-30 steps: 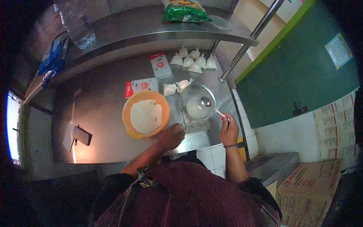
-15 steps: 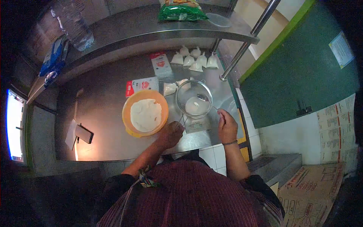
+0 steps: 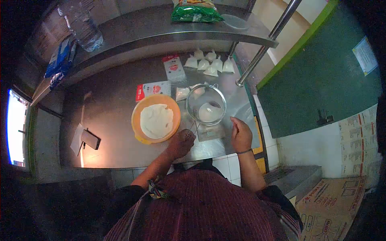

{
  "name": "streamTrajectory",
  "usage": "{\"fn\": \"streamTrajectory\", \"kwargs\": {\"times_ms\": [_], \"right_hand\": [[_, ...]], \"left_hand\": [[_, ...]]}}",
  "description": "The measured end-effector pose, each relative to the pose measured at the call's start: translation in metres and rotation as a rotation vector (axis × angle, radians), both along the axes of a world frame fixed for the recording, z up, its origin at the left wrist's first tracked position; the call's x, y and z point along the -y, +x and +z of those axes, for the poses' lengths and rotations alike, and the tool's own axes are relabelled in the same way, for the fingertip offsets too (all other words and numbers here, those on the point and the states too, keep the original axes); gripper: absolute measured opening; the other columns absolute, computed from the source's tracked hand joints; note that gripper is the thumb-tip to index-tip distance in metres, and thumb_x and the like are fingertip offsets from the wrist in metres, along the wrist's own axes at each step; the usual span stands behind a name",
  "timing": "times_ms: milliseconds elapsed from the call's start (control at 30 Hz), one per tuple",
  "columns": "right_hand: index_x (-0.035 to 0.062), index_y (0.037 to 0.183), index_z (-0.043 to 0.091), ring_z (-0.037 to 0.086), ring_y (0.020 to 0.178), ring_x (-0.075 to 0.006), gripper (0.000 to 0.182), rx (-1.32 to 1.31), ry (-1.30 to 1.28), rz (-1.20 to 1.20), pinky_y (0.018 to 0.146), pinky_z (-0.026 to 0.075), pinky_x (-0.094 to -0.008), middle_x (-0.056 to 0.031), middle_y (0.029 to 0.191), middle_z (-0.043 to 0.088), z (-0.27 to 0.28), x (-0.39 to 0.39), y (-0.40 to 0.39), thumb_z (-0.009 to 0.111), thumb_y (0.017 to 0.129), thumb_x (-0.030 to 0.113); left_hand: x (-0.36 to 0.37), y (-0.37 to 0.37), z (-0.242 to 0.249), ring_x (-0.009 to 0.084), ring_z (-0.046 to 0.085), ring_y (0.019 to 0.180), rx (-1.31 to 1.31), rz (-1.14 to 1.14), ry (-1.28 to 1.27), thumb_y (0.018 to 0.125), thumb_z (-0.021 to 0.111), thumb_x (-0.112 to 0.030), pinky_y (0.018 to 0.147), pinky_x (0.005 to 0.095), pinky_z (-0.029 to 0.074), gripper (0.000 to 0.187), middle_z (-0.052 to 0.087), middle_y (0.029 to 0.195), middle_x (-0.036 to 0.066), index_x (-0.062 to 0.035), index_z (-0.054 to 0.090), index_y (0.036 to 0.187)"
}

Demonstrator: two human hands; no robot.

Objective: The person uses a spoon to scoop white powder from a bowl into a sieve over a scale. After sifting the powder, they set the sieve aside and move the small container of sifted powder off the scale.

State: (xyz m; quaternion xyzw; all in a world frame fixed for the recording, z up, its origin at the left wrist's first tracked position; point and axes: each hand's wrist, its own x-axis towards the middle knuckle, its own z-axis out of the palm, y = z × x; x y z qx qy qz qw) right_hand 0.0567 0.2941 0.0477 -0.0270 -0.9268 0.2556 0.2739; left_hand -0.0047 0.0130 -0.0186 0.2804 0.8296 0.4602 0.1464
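My left hand (image 3: 181, 143) is closed on the thin handle of a round wire sieve (image 3: 223, 96). The sieve is over a small flat scale (image 3: 211, 133), and white powder (image 3: 208, 114) shows within its ring; whether it lies in or below the mesh is unclear. To the right of the sieve, my right hand (image 3: 241, 135) has its fingers drawn together; what they hold, if anything, I cannot make out. An orange bowl (image 3: 136, 127) of white powder (image 3: 156, 121) stands left of the sieve.
Tied bags of white powder (image 3: 211, 70) stand behind the sieve, with another bag (image 3: 182, 94) beside the bowl. Two red-and-white packs (image 3: 173, 69) lie near it. A phone (image 3: 91, 139) leans at the left. A metal shelf (image 3: 161, 37) spans the back.
The thin utensil that ran from my right hand into the sieve no longer shows. My left hand stays at the sieve handle. The whole view has shifted slightly.
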Motion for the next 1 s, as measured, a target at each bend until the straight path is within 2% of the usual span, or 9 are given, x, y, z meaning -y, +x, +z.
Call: {"fn": "streamTrajectory", "kwargs": {"times_ms": [200, 233, 300, 400, 500, 567, 700, 767, 1000], "right_hand": [[0.0077, 0.115, 0.069, 0.07, 0.096, -0.0351, 0.024, -0.051, -0.073, -0.036, 0.084, 0.056, -0.0435, -0.0158, 0.108, 0.072, 0.0, -0.001, 0.0, 0.057, 0.094, 0.007], [0.0073, 0.115, 0.068, 0.071, 0.094, -0.0343, 0.023, -0.049, -0.137, -0.047, 0.082, 0.056, -0.0424, -0.016, 0.106, 0.073, 0.0, 0.0, 0.0, 0.056, 0.096, 0.009], [0.0069, 0.115, 0.068, 0.071, 0.092, -0.0335, 0.021, -0.046, -0.201, -0.057, 0.081, 0.056, -0.0412, -0.0163, 0.105, 0.073, 0.003, 0.001, 0.0, 0.056, 0.098, 0.01], [0.0052, 0.115, 0.067, 0.072, 0.091, -0.0317, 0.021, -0.005, -0.305, -0.084, 0.079, 0.056, -0.039, -0.0167, 0.102, 0.073, 0.011, 0.003, 0.002, 0.054, 0.101, 0.012], [0.0042, 0.115, 0.067, 0.073, 0.092, -0.0309, 0.021, -0.016, -0.344, -0.084, 0.079, 0.056, -0.038, -0.0159, 0.102, 0.074, 0.01, 0.0, 0.001, 0.053, 0.102, 0.013], [0.0036, 0.115, 0.067, 0.073, 0.093, -0.0309, 0.021, -0.069, -0.291, -0.067, 0.079, 0.056, -0.0376, -0.0156, 0.102, 0.074, 0.005, -0.004, 0.0, 0.053, 0.102, 0.013], [0.0033, 0.115, 0.066, 0.073, 0.094, -0.0315, 0.021, -0.063, -0.362, -0.069, 0.08, 0.056, -0.0371, -0.0157, 0.103, 0.074, -0.005, -0.008, 0.0, 0.053, 0.102, 0.013], [-0.0001, 0.12, 0.064, 0.071, 0.096, -0.0199, 0.024, 0.003, -0.381, -0.049, 0.084, 0.055, -0.0312, -0.0128, 0.106, 0.075, -0.008, -0.01, 0.002, 0.055, 0.103, 0.015], [-0.002, 0.119, 0.064, 0.069, 0.094, -0.0146, 0.025, 0.05, -0.661, -0.04, 0.083, 0.053, -0.0279, -0.0109, 0.102, 0.075, 0.007, 0.003, 0.001, 0.059, 0.102, 0.016]], "left_hand": [[0.006, -0.005, -0.05, 0.0327, 0.066, 0.075, -0.449, -0.076, -0.063, 0.097, 0.061, -0.024, 0.073, 0.0469, 0.051, 0.023, 0.065, 0.08, 0.016, -0.0016, 0.06, 0.094], [0.004, -0.003, -0.034, 0.0327, 0.066, 0.075, -0.449, -0.075, -0.063, 0.097, 0.061, -0.024, 0.073, 0.0469, 0.051, 0.023, 0.065, 0.08, 0.016, -0.0016, 0.06, 0.094], [-0.002, 0.003, 0.003, 0.034, 0.065, 0.079, 0.182, 0.055, 0.022, 0.098, 0.06, -0.024, 0.073, 0.0487, 0.05, 0.024, 0.065, 0.082, 0.016, -0.0011, 0.059, 0.093], [-0.006, 0.008, 0.039, 0.0335, 0.065, 0.081, 0.184, 0.08, -0.061, 0.099, 0.058, -0.025, 0.073, 0.0487, 0.05, 0.025, 0.065, 0.083, 0.016, -0.0005, 0.059, 0.093], [-0.004, 0.011, 0.026, 0.0315, 0.065, 0.077, -0.038, 0.018, 0.029, 0.1, 0.056, -0.026, 0.072, 0.0464, 0.05, 0.026, 0.065, 0.08, 0.016, -0.0009, 0.059, 0.092], [-0.004, 0.006, 0.004, 0.0313, 0.065, 0.077, -0.065, 0.011, -0.01, 0.1, 0.056, -0.026, 0.071, 0.0456, 0.05, 0.026, 0.065, 0.08, 0.016, -0.0008, 0.059, 0.092], [-0.007, 0.009, 0.022, 0.0327, 0.065, 0.077, -0.03, 0.018, -0.042, 0.1, 0.056, -0.025, 0.071, 0.0454, 0.05, 0.026, 0.065, 0.081, 0.017, -0.0002, 0.059, 0.093], [-0.006, 0.006, 0.002, 0.0325, 0.065, 0.076, -0.09, 0.008, -0.037, 0.1, 0.055, -0.025, 0.07, 0.0456, 0.049, 0.026, 0.065, 0.08, 0.017, 0.0, 0.059, 0.093], [-0.009, 0.013, 0.015, 0.0302, 0.064, 0.072, -0.138, 0.063, 0.067, 0.098, 0.059, -0.021, 0.069, 0.045, 0.05, 0.022, 0.063, 0.076, 0.016, -0.0002, 0.058, 0.093]]}}
